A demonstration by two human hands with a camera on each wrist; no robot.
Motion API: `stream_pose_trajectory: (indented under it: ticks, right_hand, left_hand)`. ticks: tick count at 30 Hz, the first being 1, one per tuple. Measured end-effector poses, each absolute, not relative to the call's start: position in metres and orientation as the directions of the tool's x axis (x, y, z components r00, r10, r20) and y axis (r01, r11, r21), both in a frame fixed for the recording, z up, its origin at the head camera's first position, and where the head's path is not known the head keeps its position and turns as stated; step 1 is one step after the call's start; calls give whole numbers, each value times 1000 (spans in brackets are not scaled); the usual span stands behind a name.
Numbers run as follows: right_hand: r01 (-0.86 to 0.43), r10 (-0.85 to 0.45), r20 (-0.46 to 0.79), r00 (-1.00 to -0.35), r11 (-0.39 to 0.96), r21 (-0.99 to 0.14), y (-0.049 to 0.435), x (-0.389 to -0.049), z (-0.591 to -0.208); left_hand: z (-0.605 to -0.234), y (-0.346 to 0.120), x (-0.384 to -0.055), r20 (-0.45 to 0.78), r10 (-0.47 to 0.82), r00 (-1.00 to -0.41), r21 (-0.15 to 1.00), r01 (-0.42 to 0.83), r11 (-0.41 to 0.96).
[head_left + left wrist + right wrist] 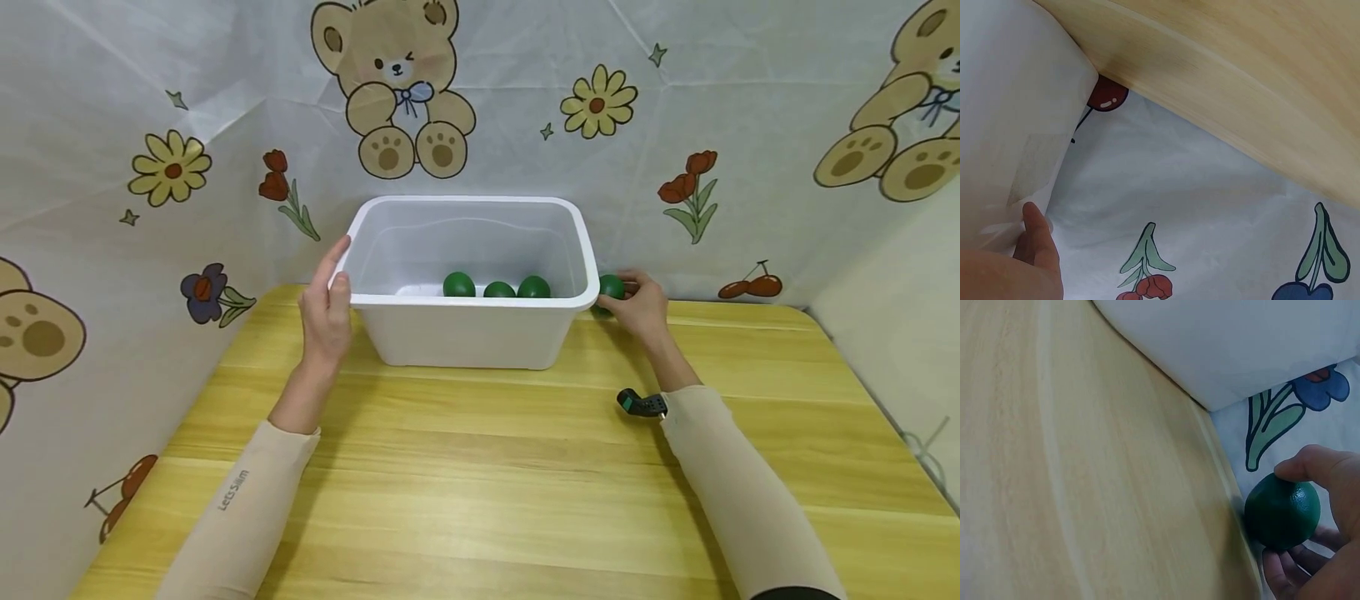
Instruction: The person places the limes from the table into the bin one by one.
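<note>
A white plastic bin [468,335] stands at the back of the wooden table. Three green balls are visible inside it, a left one [459,284], a middle one [498,290] and a right one [534,287]; the front wall hides their lower parts. My left hand [327,321] rests against the bin's left side, fingers fairly straight along the outer wall. Beyond the bin's right side, my right hand [639,307] pinches another green ball [1282,511] between thumb and fingers, near the table's back edge.
Behind the wooden table [465,467] hangs a white cloth [517,158] printed with bears, flowers and cherries. A small black device [642,404] sticks out at the right sleeve's cuff. The table's back edge runs close behind the bin.
</note>
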State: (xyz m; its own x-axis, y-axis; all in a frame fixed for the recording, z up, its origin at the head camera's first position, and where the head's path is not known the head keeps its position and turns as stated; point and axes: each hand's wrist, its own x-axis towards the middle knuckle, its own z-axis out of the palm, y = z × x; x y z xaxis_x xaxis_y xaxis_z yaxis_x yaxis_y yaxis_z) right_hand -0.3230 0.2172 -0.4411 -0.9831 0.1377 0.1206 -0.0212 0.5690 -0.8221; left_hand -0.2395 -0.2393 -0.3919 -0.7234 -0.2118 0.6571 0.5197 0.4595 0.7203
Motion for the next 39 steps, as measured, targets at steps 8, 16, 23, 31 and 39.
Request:
stream_pose_trajectory:
  ticks: [8,16,23,31,39]
  right_hand:
    - [-64,143,182,-973,589,-806,218,-314,-432]
    - [-106,92,217,-972,654,-749,215,-298,-410]
    - [-140,115,281,-953,654,-743,216,-288,-402]
    - [-314,96,443,-891,575,-755,209,-273,-372]
    - [-413,81,543,-836,557,-720,198,-262,-346]
  left_hand:
    - [-390,-238,-238,652,-209,-729,723,515,460]
    - [-391,-240,-239,661,-216,-719,720,525,455]
    - [-392,-238,-239,658,-214,-722,722,525,450]
    - [-392,-239,-239,659,-208,-723,723,532,440]
    - [-392,-239,-239,662,-204,-721,720,538,438]
